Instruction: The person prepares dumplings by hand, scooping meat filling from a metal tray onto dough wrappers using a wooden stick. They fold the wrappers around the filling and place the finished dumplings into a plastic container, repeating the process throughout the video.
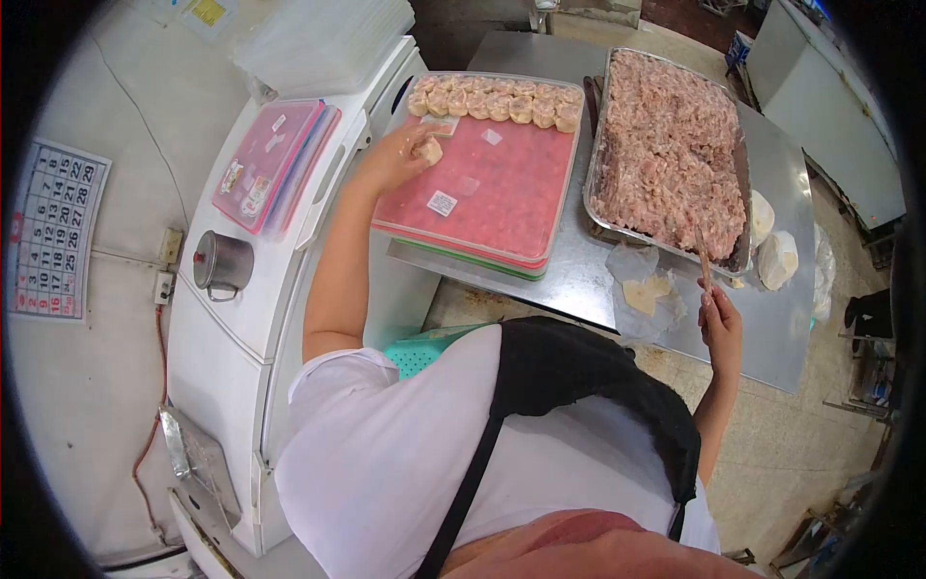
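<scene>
My left hand (394,160) has its fingers closed around a meat dumpling (430,151) above the left side of a stack of red-lidded containers (511,193). Rows of similar dumplings (497,104) line the far edge of the top surface. On the other side, my right hand (721,323) grips a narrow flat stick (702,256), whose tip touches the near edge of the ground meat (666,145). The meat fills a large metal tray (590,198). Pale dough wrappers (646,293) lie on clear plastic just left of my right hand.
A steel table (776,333) carries the tray and containers. White bundles in plastic (777,261) sit right of the tray. To the left, a white freezer (227,323) bears pink lids (270,164), a metal mug (228,265) and clear plastic boxes (323,43).
</scene>
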{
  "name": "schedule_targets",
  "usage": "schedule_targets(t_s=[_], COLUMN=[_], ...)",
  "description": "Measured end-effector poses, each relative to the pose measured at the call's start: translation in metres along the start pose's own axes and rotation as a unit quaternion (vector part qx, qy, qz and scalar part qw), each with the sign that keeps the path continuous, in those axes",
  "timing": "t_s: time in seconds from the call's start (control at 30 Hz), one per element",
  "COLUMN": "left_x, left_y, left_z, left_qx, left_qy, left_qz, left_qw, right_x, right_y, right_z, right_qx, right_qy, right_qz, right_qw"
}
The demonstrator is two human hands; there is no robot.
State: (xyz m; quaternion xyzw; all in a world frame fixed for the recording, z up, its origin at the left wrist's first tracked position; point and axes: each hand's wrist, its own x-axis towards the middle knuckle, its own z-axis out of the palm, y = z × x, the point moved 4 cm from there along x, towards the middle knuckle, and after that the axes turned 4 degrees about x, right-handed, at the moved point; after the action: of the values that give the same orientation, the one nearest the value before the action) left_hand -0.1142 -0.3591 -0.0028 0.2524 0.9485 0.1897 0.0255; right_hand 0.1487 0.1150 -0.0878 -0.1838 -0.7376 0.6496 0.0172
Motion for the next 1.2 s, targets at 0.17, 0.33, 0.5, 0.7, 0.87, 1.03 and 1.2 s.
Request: schedule_targets(t_s=[0.17,0.33,0.5,0.7,0.87,1.03,1.2], left_x=[0.019,0.033,0.03,0.041,0.043,0.022,-0.024], left_y=[-0.022,-0.032,-0.034,-0.055,-0.055,0.036,0.176], left_z=[-0.013,-0.008,-0.016,-0.017,-0.018,-0.036,-0.006], left_qx=[0.188,0.279,0.318,0.295,0.306,0.168,-0.093], left_qy=[0.194,0.239,0.215,0.222,0.178,0.243,0.222], left_qz=[-0.106,-0.063,-0.056,-0.049,-0.065,0.149,0.265], left_qw=[0.957,0.928,0.922,0.928,0.933,0.944,0.934], right_x=[0.0,-0.007,-0.017,-0.023,-0.023,-0.031,-0.036], right_y=[-0.004,-0.009,0.002,0.007,0.003,-0.003,-0.008], right_z=[0.006,0.008,0.004,0.008,0.015,0.015,0.011], right_qx=[-0.014,-0.019,-0.021,-0.025,-0.025,-0.038,-0.025], right_qy=[0.002,0.0,0.026,0.025,0.042,0.08,0.091], right_qz=[0.001,-0.004,-0.016,-0.001,0.013,-0.018,-0.032], right_qw=[1.0,1.0,0.999,0.999,0.999,0.996,0.995])
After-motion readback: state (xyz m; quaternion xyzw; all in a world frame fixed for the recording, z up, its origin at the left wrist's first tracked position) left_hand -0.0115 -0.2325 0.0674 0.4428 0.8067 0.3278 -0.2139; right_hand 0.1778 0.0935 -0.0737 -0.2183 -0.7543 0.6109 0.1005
